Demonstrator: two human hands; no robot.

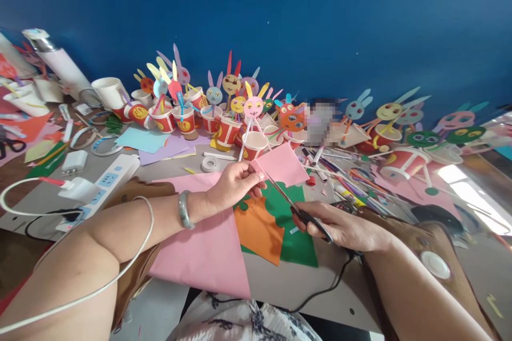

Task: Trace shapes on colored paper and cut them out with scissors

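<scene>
My left hand (239, 182) pinches the left end of a small pink paper piece (283, 164), held above the table. Fingers of my right hand (330, 224) are wrapped round the dark handles of scissors (294, 205). The blades point up and left along the lower edge of the pink piece, close to my left fingertips; whether they are parted I cannot make out. Beneath my hands lie a large pink sheet (200, 240), a cut orange sheet (260, 229) and a green sheet (300, 245). My left arm partly covers the large pink sheet.
Paper cups with rabbit-like paper faces (253, 108) line the back by the blue wall. A power strip (106, 184) with cables lies left, beside a tape roll (210, 163). Pens and markers (352, 194) are scattered right. A white cable crosses my left arm.
</scene>
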